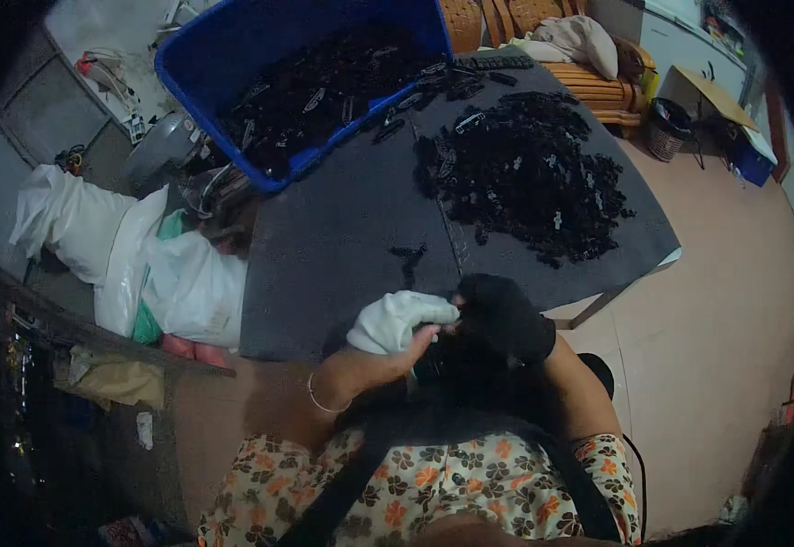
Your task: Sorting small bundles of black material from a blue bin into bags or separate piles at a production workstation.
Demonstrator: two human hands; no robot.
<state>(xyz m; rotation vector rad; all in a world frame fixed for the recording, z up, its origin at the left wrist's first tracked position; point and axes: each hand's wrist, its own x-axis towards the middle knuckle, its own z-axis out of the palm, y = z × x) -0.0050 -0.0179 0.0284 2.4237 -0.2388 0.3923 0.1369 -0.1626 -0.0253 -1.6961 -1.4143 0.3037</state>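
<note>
My left hand [395,323], in a white glove with some fingertips bare, is closed with its fingers pinched together. Against it, my right hand [506,319] wears a black glove and is closed too. Their fingertips meet just over the near edge of the grey table [324,246]. Whatever they hold between them is too small and dark to make out. A few small black pieces [409,262] lie on the table just beyond my left hand. To the right spreads a large heap of small black parts [525,182], some with shiny spots.
A blue bin [278,180] with many black parts sits tilted at the table's far left. More black pieces [497,62] lie along the far edge. White sacks [187,283] stand left of the table. A wooden seat [598,87] and a wastebasket [669,132] are beyond it.
</note>
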